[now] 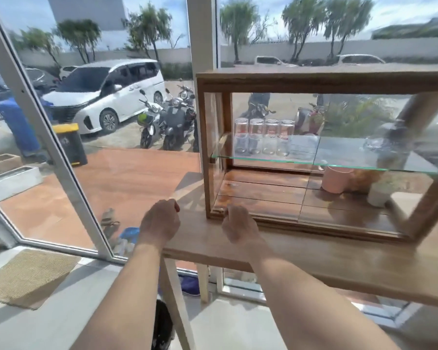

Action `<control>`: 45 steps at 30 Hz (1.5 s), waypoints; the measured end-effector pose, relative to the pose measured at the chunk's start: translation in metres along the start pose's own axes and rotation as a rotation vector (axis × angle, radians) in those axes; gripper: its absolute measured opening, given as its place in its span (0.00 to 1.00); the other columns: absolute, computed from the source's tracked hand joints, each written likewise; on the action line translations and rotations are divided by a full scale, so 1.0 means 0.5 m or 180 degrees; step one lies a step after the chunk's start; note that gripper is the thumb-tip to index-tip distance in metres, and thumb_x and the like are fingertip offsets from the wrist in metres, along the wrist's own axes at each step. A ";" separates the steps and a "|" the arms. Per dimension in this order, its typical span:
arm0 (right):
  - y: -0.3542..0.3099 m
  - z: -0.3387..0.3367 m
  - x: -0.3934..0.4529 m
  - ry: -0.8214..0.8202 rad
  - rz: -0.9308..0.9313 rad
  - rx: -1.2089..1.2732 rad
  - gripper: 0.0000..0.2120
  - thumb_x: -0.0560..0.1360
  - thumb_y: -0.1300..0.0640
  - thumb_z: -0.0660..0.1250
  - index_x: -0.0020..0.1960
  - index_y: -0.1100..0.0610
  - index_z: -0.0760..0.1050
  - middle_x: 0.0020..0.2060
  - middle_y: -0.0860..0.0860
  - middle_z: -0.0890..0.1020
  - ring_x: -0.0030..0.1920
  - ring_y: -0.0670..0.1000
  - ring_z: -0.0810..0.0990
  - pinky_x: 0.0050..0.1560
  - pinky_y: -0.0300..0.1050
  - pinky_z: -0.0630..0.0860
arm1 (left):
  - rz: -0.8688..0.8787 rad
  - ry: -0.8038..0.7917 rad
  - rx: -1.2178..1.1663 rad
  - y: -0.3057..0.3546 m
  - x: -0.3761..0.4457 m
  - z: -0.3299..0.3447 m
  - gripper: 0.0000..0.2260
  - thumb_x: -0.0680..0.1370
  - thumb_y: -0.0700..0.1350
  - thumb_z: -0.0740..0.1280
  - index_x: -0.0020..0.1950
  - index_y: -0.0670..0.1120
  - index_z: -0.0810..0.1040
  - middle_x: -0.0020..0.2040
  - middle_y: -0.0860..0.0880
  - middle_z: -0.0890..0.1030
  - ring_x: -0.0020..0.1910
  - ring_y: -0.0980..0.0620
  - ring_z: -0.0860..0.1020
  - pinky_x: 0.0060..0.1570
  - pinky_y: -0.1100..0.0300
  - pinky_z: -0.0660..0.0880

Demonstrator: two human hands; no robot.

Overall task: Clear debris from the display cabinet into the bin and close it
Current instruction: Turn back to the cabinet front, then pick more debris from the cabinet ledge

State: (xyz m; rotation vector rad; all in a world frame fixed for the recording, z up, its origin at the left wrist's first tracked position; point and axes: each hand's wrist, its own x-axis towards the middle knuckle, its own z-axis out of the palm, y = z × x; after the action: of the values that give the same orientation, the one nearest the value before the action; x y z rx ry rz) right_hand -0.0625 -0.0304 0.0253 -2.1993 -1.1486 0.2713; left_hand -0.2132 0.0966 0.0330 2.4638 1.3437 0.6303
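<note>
A wooden display cabinet (321, 80) with glass walls stands on a wooden counter (339, 261) by the window. Its glass door (425, 198) is swung open at the right. My right hand (239, 227) is at the cabinet's lower left front corner, fingers curled against the bottom rail. Left of the cabinet, my left hand (159, 219) hovers over the counter's end with its fingers curled closed. Whether either hand holds debris is hidden. A dark bin (162, 327) sits on the floor below, partly hidden by my left arm.
Several clear glasses (263, 138) stand upside down on the cabinet's glass shelf (339, 161). A pink cup (335, 179) and a white cup (378, 195) sit on the bottom board. A woven mat (28, 276) lies at the left floor. White counter legs (177, 299) stand beside the bin.
</note>
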 end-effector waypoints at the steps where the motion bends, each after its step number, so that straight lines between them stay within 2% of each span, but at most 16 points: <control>1: 0.022 -0.016 0.006 0.0080 0.0097 -0.0050 0.13 0.74 0.66 0.54 0.50 0.62 0.76 0.51 0.61 0.80 0.52 0.63 0.80 0.50 0.53 0.76 | 0.0112 -0.0044 -0.0032 0.030 0.004 0.015 0.12 0.75 0.38 0.59 0.52 0.44 0.81 0.52 0.41 0.83 0.54 0.40 0.80 0.55 0.50 0.77; 6: 0.103 -0.055 0.023 0.0259 0.0468 -0.0229 0.17 0.73 0.69 0.54 0.56 0.62 0.76 0.54 0.60 0.80 0.55 0.61 0.79 0.54 0.53 0.77 | 0.0484 -0.0284 -0.0189 0.124 0.030 0.090 0.13 0.77 0.39 0.59 0.51 0.45 0.83 0.53 0.42 0.84 0.51 0.41 0.82 0.51 0.50 0.78; 9: 0.126 -0.051 0.026 0.0415 0.0486 -0.0375 0.17 0.73 0.70 0.55 0.58 0.62 0.75 0.54 0.59 0.79 0.55 0.60 0.79 0.56 0.52 0.76 | 0.0696 -0.0446 -0.0166 0.141 0.048 0.123 0.13 0.78 0.39 0.60 0.57 0.46 0.82 0.56 0.42 0.84 0.54 0.41 0.82 0.55 0.49 0.80; 14: 0.131 -0.023 0.040 0.0498 0.0335 -0.0688 0.13 0.76 0.65 0.60 0.58 0.59 0.76 0.55 0.57 0.79 0.56 0.59 0.79 0.60 0.53 0.73 | 0.0810 -0.0574 0.0019 0.143 0.071 0.161 0.14 0.79 0.38 0.61 0.61 0.46 0.80 0.58 0.40 0.83 0.57 0.40 0.82 0.57 0.46 0.79; 16: 0.124 -0.008 0.053 0.0459 0.0285 -0.0692 0.11 0.76 0.62 0.63 0.58 0.58 0.76 0.56 0.56 0.79 0.57 0.58 0.78 0.61 0.52 0.72 | 0.0846 -0.0623 0.0096 0.137 0.080 0.172 0.13 0.79 0.38 0.61 0.59 0.45 0.81 0.56 0.39 0.83 0.56 0.39 0.82 0.56 0.46 0.79; 19: 0.107 0.012 0.075 0.0497 0.0175 -0.0645 0.13 0.76 0.61 0.66 0.61 0.56 0.78 0.57 0.56 0.80 0.60 0.58 0.77 0.63 0.51 0.70 | 0.0830 -0.0691 0.0171 0.125 0.093 0.183 0.10 0.78 0.36 0.61 0.51 0.43 0.81 0.50 0.38 0.84 0.50 0.38 0.83 0.51 0.46 0.81; 22: 0.092 0.028 0.096 0.0406 0.0109 -0.0628 0.15 0.76 0.59 0.68 0.63 0.54 0.78 0.60 0.56 0.80 0.62 0.58 0.76 0.64 0.51 0.68 | 0.0840 -0.0678 0.0204 0.115 0.102 0.187 0.10 0.77 0.37 0.63 0.50 0.45 0.83 0.49 0.40 0.84 0.50 0.39 0.83 0.50 0.50 0.80; 24: 0.088 0.040 0.107 0.0385 0.0113 -0.0585 0.14 0.76 0.58 0.69 0.61 0.53 0.79 0.59 0.56 0.80 0.62 0.58 0.76 0.64 0.51 0.69 | 0.0849 -0.0740 0.0154 0.108 0.111 0.188 0.09 0.76 0.38 0.64 0.47 0.45 0.83 0.47 0.41 0.84 0.48 0.39 0.83 0.46 0.53 0.78; 27: 0.082 0.056 0.113 0.0440 0.0108 -0.0617 0.10 0.75 0.60 0.68 0.53 0.52 0.83 0.54 0.55 0.82 0.58 0.58 0.78 0.59 0.50 0.72 | 0.0959 -0.0788 0.0154 0.096 0.123 0.190 0.07 0.74 0.37 0.65 0.40 0.45 0.81 0.41 0.42 0.84 0.43 0.40 0.83 0.39 0.56 0.74; 29: 0.080 0.059 0.116 0.0480 0.0147 -0.0591 0.09 0.74 0.62 0.67 0.47 0.53 0.84 0.50 0.55 0.83 0.55 0.58 0.78 0.56 0.49 0.73 | 0.1059 -0.0820 0.0154 0.092 0.128 0.189 0.07 0.74 0.36 0.66 0.40 0.45 0.82 0.41 0.42 0.84 0.43 0.41 0.83 0.41 0.55 0.78; 32: 0.075 0.058 0.120 0.0481 0.0111 -0.0531 0.08 0.74 0.62 0.66 0.44 0.54 0.83 0.48 0.54 0.83 0.52 0.57 0.79 0.54 0.50 0.74 | 0.1285 -0.0776 0.0129 0.088 0.130 0.182 0.06 0.75 0.38 0.66 0.41 0.44 0.82 0.41 0.41 0.85 0.42 0.40 0.84 0.44 0.50 0.81; 36: 0.082 0.065 0.109 0.0636 -0.0055 -0.0290 0.05 0.75 0.62 0.64 0.42 0.58 0.78 0.40 0.56 0.82 0.43 0.56 0.80 0.49 0.54 0.79 | 0.1512 -0.0573 0.0041 0.070 0.116 0.180 0.08 0.78 0.40 0.64 0.43 0.41 0.82 0.40 0.39 0.85 0.40 0.39 0.84 0.39 0.48 0.82; 38: 0.086 0.065 0.099 0.0632 -0.0089 -0.0207 0.05 0.73 0.64 0.64 0.39 0.57 0.74 0.37 0.55 0.79 0.39 0.54 0.78 0.41 0.52 0.79 | 0.1487 -0.0555 -0.0097 0.056 0.110 0.174 0.09 0.77 0.42 0.63 0.41 0.42 0.80 0.38 0.40 0.84 0.38 0.40 0.84 0.38 0.48 0.81; 40: 0.083 0.060 0.090 0.0554 -0.0061 -0.0195 0.08 0.70 0.67 0.62 0.36 0.57 0.71 0.33 0.54 0.76 0.35 0.54 0.75 0.33 0.45 0.72 | 0.1362 -0.0555 -0.0156 0.042 0.103 0.156 0.07 0.75 0.41 0.64 0.39 0.42 0.80 0.37 0.41 0.84 0.37 0.41 0.83 0.37 0.48 0.81; 42: 0.067 0.056 0.079 0.0430 -0.0128 -0.0199 0.10 0.68 0.70 0.60 0.34 0.57 0.70 0.31 0.53 0.75 0.34 0.53 0.74 0.32 0.40 0.66 | 0.1171 -0.0509 -0.0159 0.026 0.091 0.130 0.06 0.71 0.41 0.65 0.41 0.44 0.81 0.39 0.43 0.84 0.39 0.42 0.83 0.39 0.49 0.81; 45: 0.024 0.059 0.066 0.0318 -0.0410 -0.0192 0.11 0.70 0.71 0.60 0.40 0.58 0.77 0.34 0.54 0.78 0.36 0.53 0.75 0.37 0.40 0.69 | 0.0812 -0.0387 -0.0092 -0.013 0.072 0.081 0.07 0.69 0.43 0.66 0.44 0.47 0.82 0.45 0.44 0.85 0.45 0.42 0.83 0.46 0.52 0.80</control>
State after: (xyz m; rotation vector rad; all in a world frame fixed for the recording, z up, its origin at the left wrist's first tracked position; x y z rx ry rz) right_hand -0.0480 0.0038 -0.0019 -2.1536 -1.2511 0.0721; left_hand -0.1809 0.1294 0.0039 2.6255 0.9785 0.5391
